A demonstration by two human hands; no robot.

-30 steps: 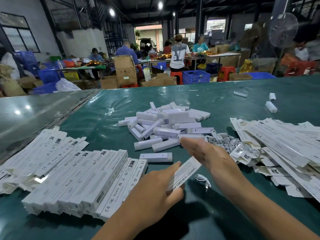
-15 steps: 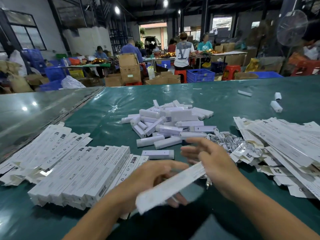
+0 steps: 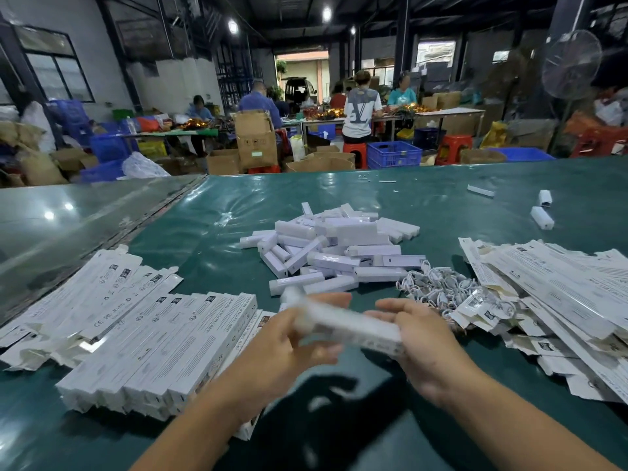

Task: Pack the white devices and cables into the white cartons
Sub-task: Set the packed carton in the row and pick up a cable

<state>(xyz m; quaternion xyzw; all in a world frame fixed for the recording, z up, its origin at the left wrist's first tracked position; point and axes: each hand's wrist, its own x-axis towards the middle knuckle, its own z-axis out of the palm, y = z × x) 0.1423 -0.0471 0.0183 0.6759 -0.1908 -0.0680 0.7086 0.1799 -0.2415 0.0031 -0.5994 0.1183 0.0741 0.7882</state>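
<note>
2 hands, left hand (image 3: 285, 348) and right hand (image 3: 424, 345), now hold the carton (image 3: 343, 321) level, raised.

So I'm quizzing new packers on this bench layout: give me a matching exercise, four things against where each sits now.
Things:
1. heap of white devices
2. tangle of white cables
3. row of filled cartons
4. blurred carton

Places:
A. near left of the table
B. held between left hand and right hand
C. middle of the table
D. between the heap and the flat cartons on the right

Pairs: 1-C, 2-D, 3-A, 4-B
</note>
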